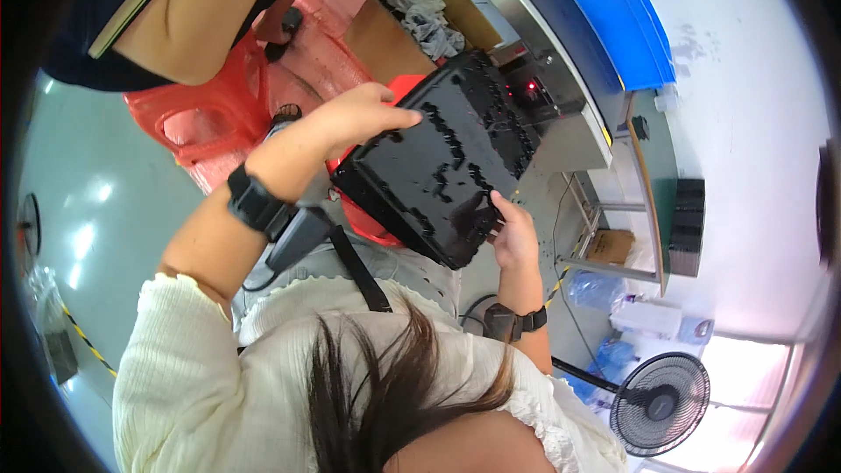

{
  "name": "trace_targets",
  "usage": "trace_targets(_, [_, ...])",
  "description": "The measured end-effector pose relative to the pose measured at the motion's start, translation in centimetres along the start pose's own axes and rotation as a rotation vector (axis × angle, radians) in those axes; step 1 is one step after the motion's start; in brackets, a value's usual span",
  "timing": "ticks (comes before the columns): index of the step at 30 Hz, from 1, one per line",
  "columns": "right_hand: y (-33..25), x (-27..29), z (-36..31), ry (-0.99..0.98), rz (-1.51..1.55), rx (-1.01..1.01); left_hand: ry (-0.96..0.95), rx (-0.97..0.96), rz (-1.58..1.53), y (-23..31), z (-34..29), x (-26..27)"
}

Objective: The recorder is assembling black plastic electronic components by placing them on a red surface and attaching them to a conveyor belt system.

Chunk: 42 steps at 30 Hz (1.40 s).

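A wide black tray (407,162) is tilted in front of me, with many small black pieces (477,177) scattered in ragged rows and heaps over it. My left hand (372,114) is closed on its left edge, thumb over the top and the other fingers partly hidden. At the near right edge, my right hand (512,232) grips it too, with its thumb on the upper side and fingers underneath. What kind the small pieces are is too fine to make out. Part of a red stool or bin (363,219) shows beneath the tray.
Beyond the tray stands an open cardboard box (482,22) with crumpled grey plastic. A metal machine bench (574,144) with red lights is at the right, near a blue bin (613,9). Another person's arm (210,17) and red chair (210,114) are at upper left; a fan (661,403) is lower right.
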State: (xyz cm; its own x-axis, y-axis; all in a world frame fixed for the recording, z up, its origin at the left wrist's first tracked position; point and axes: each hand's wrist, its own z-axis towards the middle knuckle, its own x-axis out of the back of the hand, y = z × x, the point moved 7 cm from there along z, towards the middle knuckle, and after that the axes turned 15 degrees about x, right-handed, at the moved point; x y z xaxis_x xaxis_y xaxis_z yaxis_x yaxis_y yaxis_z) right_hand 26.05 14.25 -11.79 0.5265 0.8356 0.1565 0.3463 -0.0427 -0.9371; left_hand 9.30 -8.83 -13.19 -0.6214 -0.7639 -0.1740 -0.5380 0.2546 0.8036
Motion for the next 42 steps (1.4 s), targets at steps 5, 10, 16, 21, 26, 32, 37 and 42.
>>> trace_targets(5, [-0.4, 1.7, -0.1, 0.009, 0.021, -0.064, -0.307, 0.153, -0.241, 2.2, -1.0, -2.9])
trace_targets(10, [-1.9, 0.5, -1.0, -0.021, 0.234, -0.062, -0.294, 0.111, -0.283, 1.6, 0.4, -4.2])
trace_targets(16, [-1.4, 0.2, 0.0, -0.001, 0.157, -0.036, -0.254, 0.105, -0.342, 0.4, -0.2, -5.3])
trace_targets(21, [-1.4, 0.5, -0.8, -0.031, 0.096, -0.046, -0.17, 0.022, -0.428, -1.4, -0.8, -6.1])
trace_targets(26, [0.6, 2.3, -1.6, -0.07, 0.128, -0.109, -0.107, -0.012, -0.499, -2.7, -4.0, -7.3])
trace_targets(32, [2.7, 3.4, -3.2, 0.007, 0.194, -0.081, -0.125, -0.008, -0.391, -4.8, -4.5, -7.2])
trace_targets(37, [3.4, 4.3, -4.9, 0.053, 0.284, -0.093, -0.316, 0.035, -0.455, -4.8, -4.5, -8.4])
trace_targets(42, [5.7, 6.5, -5.5, 0.117, 0.395, -0.114, -0.379, -0.088, -0.384, -4.2, -3.7, -11.1])
